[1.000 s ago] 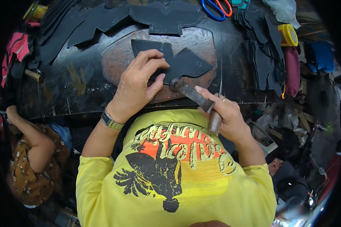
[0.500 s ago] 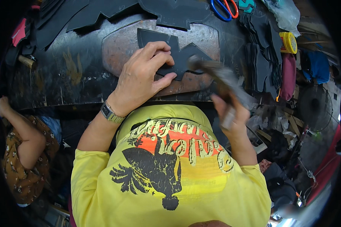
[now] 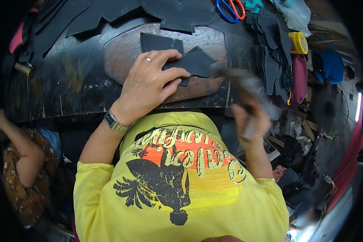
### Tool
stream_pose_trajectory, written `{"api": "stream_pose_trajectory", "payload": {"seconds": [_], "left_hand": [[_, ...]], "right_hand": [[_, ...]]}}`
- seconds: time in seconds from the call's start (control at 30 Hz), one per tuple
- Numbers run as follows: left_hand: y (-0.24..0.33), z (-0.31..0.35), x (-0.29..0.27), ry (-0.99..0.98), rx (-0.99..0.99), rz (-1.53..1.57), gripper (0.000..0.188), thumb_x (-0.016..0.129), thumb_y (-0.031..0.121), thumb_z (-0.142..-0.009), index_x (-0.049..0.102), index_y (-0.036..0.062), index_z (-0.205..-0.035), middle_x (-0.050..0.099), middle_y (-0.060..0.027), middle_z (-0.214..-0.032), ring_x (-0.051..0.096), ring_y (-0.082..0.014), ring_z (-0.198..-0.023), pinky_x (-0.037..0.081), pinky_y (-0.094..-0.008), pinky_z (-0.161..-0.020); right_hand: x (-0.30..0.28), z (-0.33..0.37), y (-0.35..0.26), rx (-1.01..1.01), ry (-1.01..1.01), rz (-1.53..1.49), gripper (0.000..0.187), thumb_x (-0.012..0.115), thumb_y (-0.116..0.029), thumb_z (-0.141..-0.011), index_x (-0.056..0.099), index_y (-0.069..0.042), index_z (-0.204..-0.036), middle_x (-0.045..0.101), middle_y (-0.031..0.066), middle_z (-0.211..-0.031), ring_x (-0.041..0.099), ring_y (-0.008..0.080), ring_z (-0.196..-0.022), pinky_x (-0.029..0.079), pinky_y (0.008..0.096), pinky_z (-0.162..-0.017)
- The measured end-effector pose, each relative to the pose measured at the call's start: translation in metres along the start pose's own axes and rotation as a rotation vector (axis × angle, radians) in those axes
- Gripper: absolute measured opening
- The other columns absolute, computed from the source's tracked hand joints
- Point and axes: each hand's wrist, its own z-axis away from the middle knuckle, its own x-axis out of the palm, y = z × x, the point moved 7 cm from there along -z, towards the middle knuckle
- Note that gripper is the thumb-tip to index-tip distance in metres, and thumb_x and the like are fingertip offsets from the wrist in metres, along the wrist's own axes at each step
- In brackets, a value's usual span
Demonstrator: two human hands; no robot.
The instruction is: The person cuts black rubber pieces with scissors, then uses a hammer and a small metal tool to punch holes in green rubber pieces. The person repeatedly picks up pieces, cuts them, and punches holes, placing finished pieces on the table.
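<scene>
Fingers (image 3: pixel 180 72) of the left hand (image 3: pixel 151 82) lie spread over a black notched panel (image 3: pixel 195 62), pressing it from above rather than pinching it, with the thumb apart from the index finger at the near edge. The right hand (image 3: pixel 252 121) is closed around the handle of a hammer (image 3: pixel 242 82). The hammer is blurred, so whether its head touches the panel's right-hand point or sits just off it cannot be told.

The panel lies flat on a mottled reddish-brown slab (image 3: pixel 121 56), which rests on a dark worktable (image 3: pixel 40 92). Larger black cut panels (image 3: pixel 177 14) lie beyond it, and a stack of black pieces (image 3: pixel 272 70) stands to the right.

Thin and matt, the panel looks light and leather-like: probably bendable yet firm enough to keep its outline, and not fragile, though its narrow points may curl or crease. It could slide on the hard slab unless weighted down, so spread fingertips on the broad middle suit it; for lifting, a straight outer edge seems a better hold than a point. The hammer, by contrast, is likely head-heavy and best held by its handle.
</scene>
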Motion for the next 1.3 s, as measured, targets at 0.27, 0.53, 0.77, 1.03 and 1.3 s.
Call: {"api": "stream_pose_trajectory", "payload": {"seconds": [0.27, 0.53, 0.77, 1.03, 1.3], "left_hand": [[0.004, -0.002, 0.002, -0.034, 0.034, -0.078, 0.031, 0.072, 0.012, -0.082, 0.074, 0.0189, -0.113, 0.060, -0.0052, -0.127, 0.057, -0.0266, -0.120, 0.041, -0.0429, -0.104], [0.004, -0.002, 0.003, -0.032, 0.043, -0.088, 0.031, 0.071, 0.014, -0.084, 0.074, 0.0193, -0.115, 0.060, -0.0045, -0.128, 0.056, -0.0263, -0.122, 0.040, -0.0436, -0.105], [0.001, -0.001, -0.005, 0.046, -0.018, -0.048, 0.038, 0.075, 0.015, -0.081, 0.071, 0.0148, -0.119, 0.057, -0.0079, -0.131, 0.053, -0.0294, -0.126, 0.038, -0.0447, -0.110], [-0.011, 0.000, -0.032, 0.161, -0.092, 0.096, 0.044, 0.077, 0.009, -0.081, 0.070, 0.0125, -0.124, 0.058, -0.0108, -0.132, 0.054, -0.0329, -0.125, 0.043, -0.0439, -0.107], [-0.042, -0.001, -0.049, 0.053, -0.123, -0.058, 0.047, 0.069, 0.000, -0.083, 0.068, 0.0115, -0.129, 0.060, -0.0104, -0.140, 0.054, -0.0330, -0.131, 0.041, -0.0435, -0.112]], "right_hand": [[-0.017, 0.008, 0.014, 0.140, 0.074, -0.060, 0.043, 0.079, -0.001, -0.087, 0.063, -0.001, -0.127, 0.071, 0.0187, -0.095, 0.073, 0.0213, -0.081, 0.052, 0.0247, -0.073], [-0.003, 0.002, 0.055, 0.353, -0.126, 0.035, 0.041, 0.077, -0.010, -0.092, 0.062, -0.001, -0.129, 0.068, 0.0075, -0.094, 0.057, 0.0096, -0.080, 0.051, 0.0258, -0.076], [-0.021, 0.010, 0.051, 0.475, 0.205, -0.262, 0.043, 0.077, -0.006, -0.091, 0.062, -0.002, -0.132, 0.069, 0.0079, -0.093, 0.061, 0.0103, -0.081, 0.051, 0.0252, -0.079], [-0.012, -0.008, 0.008, 0.100, -0.006, -0.023, 0.042, 0.078, -0.002, -0.088, 0.063, -0.001, -0.128, 0.072, 0.0173, -0.101, 0.069, 0.0156, -0.083, 0.054, 0.0270, -0.078], [0.033, -0.015, -0.006, 0.060, -0.276, -0.119, 0.045, 0.078, -0.004, -0.085, 0.064, -0.007, -0.128, 0.070, 0.0183, -0.089, 0.071, 0.0351, -0.075, 0.054, 0.0385, -0.066]]}}
